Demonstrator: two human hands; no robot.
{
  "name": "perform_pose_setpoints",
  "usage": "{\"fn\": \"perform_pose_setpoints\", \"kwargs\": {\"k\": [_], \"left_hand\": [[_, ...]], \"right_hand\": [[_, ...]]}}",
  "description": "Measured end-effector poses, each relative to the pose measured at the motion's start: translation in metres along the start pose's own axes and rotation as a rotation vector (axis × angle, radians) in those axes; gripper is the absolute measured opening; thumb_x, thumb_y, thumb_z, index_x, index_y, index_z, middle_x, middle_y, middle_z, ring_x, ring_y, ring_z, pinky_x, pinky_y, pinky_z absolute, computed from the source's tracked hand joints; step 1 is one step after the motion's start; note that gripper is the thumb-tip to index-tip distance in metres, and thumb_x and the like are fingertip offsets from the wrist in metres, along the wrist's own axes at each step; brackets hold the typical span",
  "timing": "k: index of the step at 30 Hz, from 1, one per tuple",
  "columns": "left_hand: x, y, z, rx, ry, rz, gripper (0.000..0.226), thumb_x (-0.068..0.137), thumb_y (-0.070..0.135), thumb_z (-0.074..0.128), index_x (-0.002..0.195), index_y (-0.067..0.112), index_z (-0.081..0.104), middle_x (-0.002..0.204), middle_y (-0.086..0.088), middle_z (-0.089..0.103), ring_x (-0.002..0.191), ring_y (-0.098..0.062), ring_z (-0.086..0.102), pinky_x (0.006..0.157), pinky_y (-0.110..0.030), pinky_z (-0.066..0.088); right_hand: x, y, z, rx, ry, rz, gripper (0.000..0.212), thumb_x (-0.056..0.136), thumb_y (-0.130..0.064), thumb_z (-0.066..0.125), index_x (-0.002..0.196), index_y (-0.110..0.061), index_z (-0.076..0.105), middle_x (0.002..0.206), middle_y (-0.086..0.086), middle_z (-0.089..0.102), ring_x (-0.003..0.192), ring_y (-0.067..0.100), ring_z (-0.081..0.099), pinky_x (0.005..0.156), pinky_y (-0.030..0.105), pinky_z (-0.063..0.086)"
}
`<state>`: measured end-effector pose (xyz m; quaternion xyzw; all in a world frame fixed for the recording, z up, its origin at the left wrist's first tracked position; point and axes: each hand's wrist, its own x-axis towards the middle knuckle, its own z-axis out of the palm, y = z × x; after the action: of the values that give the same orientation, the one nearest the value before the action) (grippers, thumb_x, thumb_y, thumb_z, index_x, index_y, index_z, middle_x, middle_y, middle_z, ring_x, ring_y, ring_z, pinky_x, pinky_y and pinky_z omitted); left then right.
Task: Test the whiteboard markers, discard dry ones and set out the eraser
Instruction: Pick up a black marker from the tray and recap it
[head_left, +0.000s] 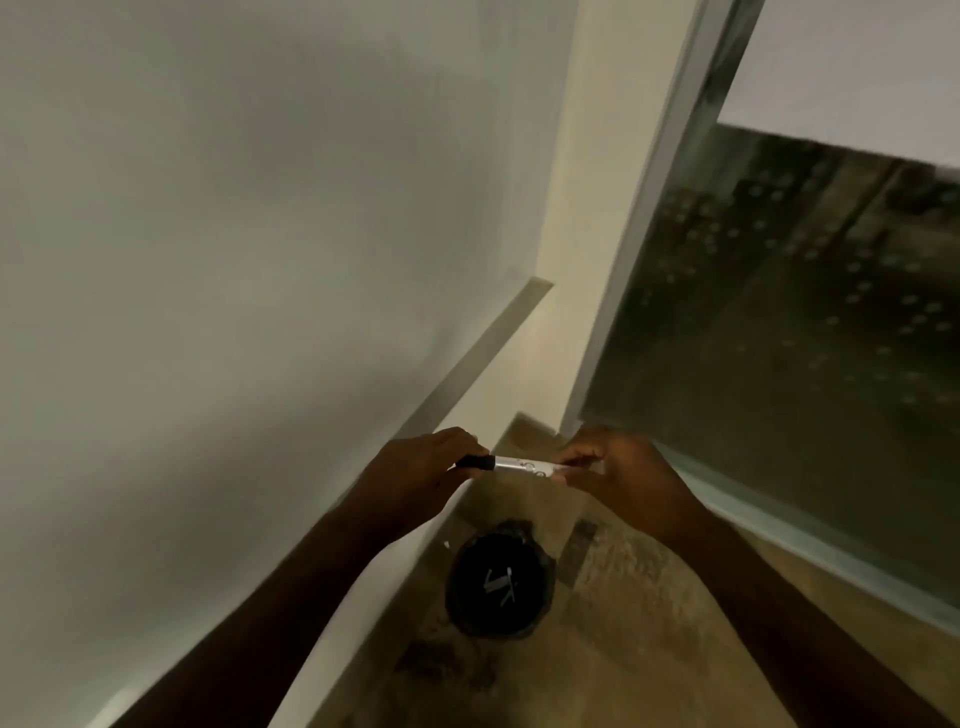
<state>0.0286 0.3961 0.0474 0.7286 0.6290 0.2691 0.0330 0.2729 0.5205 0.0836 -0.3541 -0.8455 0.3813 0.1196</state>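
While both hands grip one slim white marker (524, 465), left hand (415, 480) on its black cap, right hand (623, 478) on the barrel, a round black-lined bin (498, 584) below holds two or three pale sticks.

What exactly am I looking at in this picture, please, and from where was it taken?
This is one picture from a camera worn on a person's head, looking down. There is no machine, only two bare hands. The left hand grips the black cap end of a whiteboard marker; the right hand holds its white barrel. At left is the whiteboard. Below the hands, on the floor, stands a black-lined bin with pale objects inside, too blurred to identify.
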Motion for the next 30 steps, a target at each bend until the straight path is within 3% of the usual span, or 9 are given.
{"fn": "perform_pose_setpoints", "kwargs": {"k": [3,7,12,15,19,23,25,28,30], "left_hand": [[-0.005,-0.015,0.041,-0.036,-0.045,-0.069,0.013,0.096,0.032,0.063,0.11,0.032,0.063,0.101,0.013,0.072,0.075,-0.009,0.069,0.061,-0.031,0.057],[-0.012,-0.035,0.095,-0.015,-0.113,-0.113,0.013,0.098,0.034,0.056,0.107,0.031,0.065,0.093,0.01,0.073,0.069,-0.011,0.069,0.055,-0.029,0.055],[-0.015,-0.055,0.155,-0.026,-0.179,-0.219,0.026,0.097,0.036,0.049,0.11,0.026,0.07,0.095,0.004,0.075,0.078,-0.018,0.071,0.065,-0.031,0.056],[-0.014,-0.074,0.195,-0.046,-0.209,-0.271,0.034,0.096,0.041,0.047,0.112,0.024,0.071,0.097,0.001,0.075,0.082,-0.021,0.071,0.07,-0.034,0.057],[-0.023,-0.098,0.243,-0.057,-0.251,-0.329,0.06,0.088,0.06,0.029,0.112,0.025,0.072,0.098,-0.001,0.075,0.087,-0.023,0.071,0.075,-0.041,0.057],[-0.039,-0.112,0.275,-0.05,-0.234,-0.359,0.059,0.089,0.06,0.031,0.116,0.027,0.071,0.101,-0.004,0.076,0.09,-0.027,0.071,0.077,-0.043,0.057],[-0.045,-0.116,0.283,-0.077,-0.196,-0.373,0.049,0.09,0.053,0.041,0.117,0.025,0.072,0.109,-0.004,0.075,0.098,-0.029,0.071,0.083,-0.042,0.058],[-0.057,-0.125,0.291,-0.095,-0.181,-0.338,0.048,0.088,0.041,0.063,0.13,0.018,0.067,0.137,-0.006,0.063,0.129,-0.027,0.058,0.106,-0.046,0.048],[-0.065,-0.13,0.292,-0.068,-0.256,-0.261,0.068,0.086,0.035,0.075,0.146,0.015,0.05,0.157,-0.009,0.04,0.148,-0.029,0.032,0.121,-0.049,0.028]], "right_hand": [[0.01,0.036,0.018,-0.123,-0.031,0.018,0.012,0.092,-0.029,0.069,0.1,-0.025,0.078,0.093,-0.013,0.067,0.087,0.006,0.061,0.077,0.026,0.05],[0.02,0.085,0.05,-0.24,-0.046,-0.009,0.013,0.094,-0.032,0.065,0.099,-0.027,0.075,0.091,-0.013,0.061,0.087,0.007,0.053,0.07,0.018,0.036],[0.04,0.148,0.087,-0.34,-0.085,-0.026,0.012,0.094,-0.033,0.063,0.099,-0.029,0.073,0.093,-0.01,0.061,0.089,0.009,0.05,0.067,0.019,0.029],[0.053,0.185,0.107,-0.346,-0.084,-0.007,0.012,0.094,-0.031,0.064,0.099,-0.029,0.074,0.093,-0.009,0.062,0.089,0.008,0.05,0.07,0.023,0.033],[0.066,0.229,0.14,-0.396,-0.137,0.023,0.015,0.094,-0.031,0.063,0.103,-0.025,0.074,0.097,-0.004,0.064,0.094,0.016,0.055,0.074,0.029,0.04],[0.07,0.251,0.166,-0.393,-0.16,0.007,0.016,0.093,-0.027,0.064,0.104,-0.023,0.074,0.098,-0.001,0.063,0.096,0.021,0.056,0.077,0.032,0.042],[0.072,0.257,0.173,-0.4,-0.15,0.02,0.017,0.094,-0.028,0.063,0.107,-0.024,0.074,0.099,-0.001,0.063,0.1,0.021,0.056,0.078,0.032,0.043],[0.071,0.262,0.18,-0.43,-0.206,0.08,0.034,0.097,-0.031,0.06,0.13,-0.024,0.064,0.125,0.002,0.064,0.119,0.022,0.053,0.093,0.033,0.043],[0.066,0.263,0.183,-0.386,-0.245,0.113,0.06,0.097,-0.031,0.062,0.152,-0.018,0.04,0.154,0.008,0.044,0.137,0.026,0.043,0.111,0.036,0.035]]}}
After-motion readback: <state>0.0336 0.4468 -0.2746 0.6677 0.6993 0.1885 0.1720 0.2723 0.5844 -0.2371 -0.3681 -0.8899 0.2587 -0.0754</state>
